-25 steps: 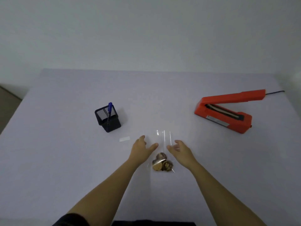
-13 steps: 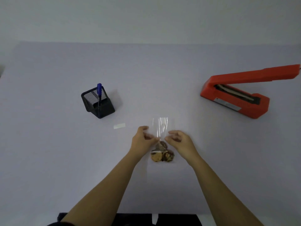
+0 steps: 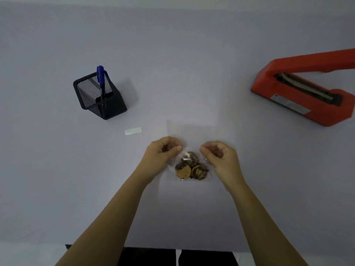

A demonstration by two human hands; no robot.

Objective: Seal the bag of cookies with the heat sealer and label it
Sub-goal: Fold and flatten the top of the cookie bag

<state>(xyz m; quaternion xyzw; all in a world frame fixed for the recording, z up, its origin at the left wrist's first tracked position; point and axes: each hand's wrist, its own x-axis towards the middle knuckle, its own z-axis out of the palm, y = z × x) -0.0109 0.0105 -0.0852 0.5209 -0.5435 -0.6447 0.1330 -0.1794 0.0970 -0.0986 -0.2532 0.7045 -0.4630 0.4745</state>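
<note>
A clear plastic bag is lying on the pale lilac surface, just short of the middle of its near edge. Several round cookies, tan with dark chocolate patches, are sitting bunched at the bag's near end; the rest of the film is lying nearly invisible, showing only as a faint pale rectangle. The bag's long axis is running from the near edge toward the far edge, with the empty mouth end pointing away from the person.

The left hand is pinching the bag's left side between thumb and curled fingers, and the right hand is doing the same on the right side; each grip is closed tight on the film just above the cookies, the two hands a little apart.

The red heat sealer is sitting toward the right edge with its arm lifted, running partly out of view. A black mesh pen holder with a blue pen standing in it is sitting toward the left, and a small white label is lying flat between the holder and the left hand. Wide bare room is lying between the bag and the sealer, and across the far half of the surface.
</note>
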